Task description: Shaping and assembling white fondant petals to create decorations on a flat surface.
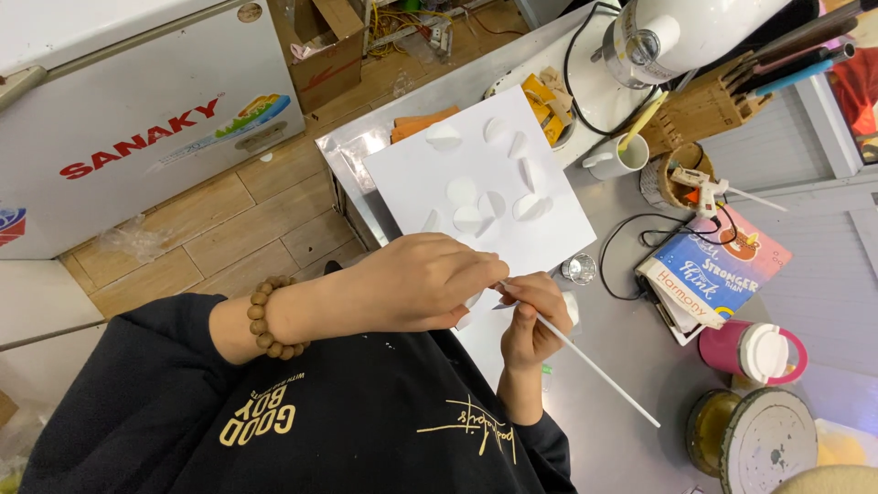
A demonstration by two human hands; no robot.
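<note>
The right hand (530, 316) has its grip closed on a thin white stick (599, 370), which slants away to the near right over the surface (631, 366). The left hand (425, 282), a bead bracelet (270, 320) on its wrist, pinches shut at the stick's upper end, touching the right hand's fingers; what is between its fingertips is too hidden to tell. Just beyond the hands lies a white sheet (430, 174) carrying several folded paper circles (476, 206). To the right stand a small glass (579, 268), a booklet (713, 274), a glue gun (700, 187) and a pink bottle (750, 352). Farther off is a white mug (617, 157).
</note>
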